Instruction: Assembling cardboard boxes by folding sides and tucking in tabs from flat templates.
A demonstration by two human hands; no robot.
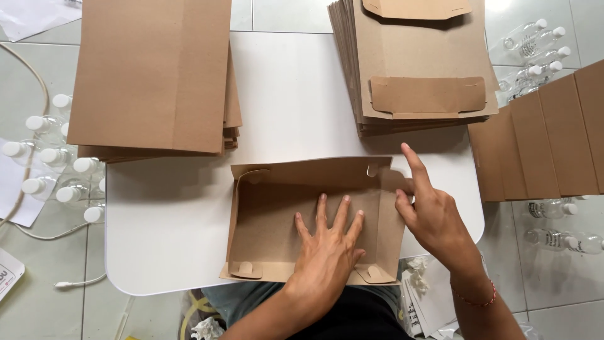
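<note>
While my left hand [327,252] lies flat with its fingers [321,211] spread on the floor of the half-folded brown cardboard box [270,220], gripping nothing, my right hand [434,217] pinches that box's right wall flap between thumb and curled fingers, forefinger pointing up. I see the box at the near edge of the white surface [296,101], with a flat cardboard stack [151,75] beyond its left corner, another stack [421,63] beyond its right, and plastic bottles [50,164] on the floor further left.
</note>
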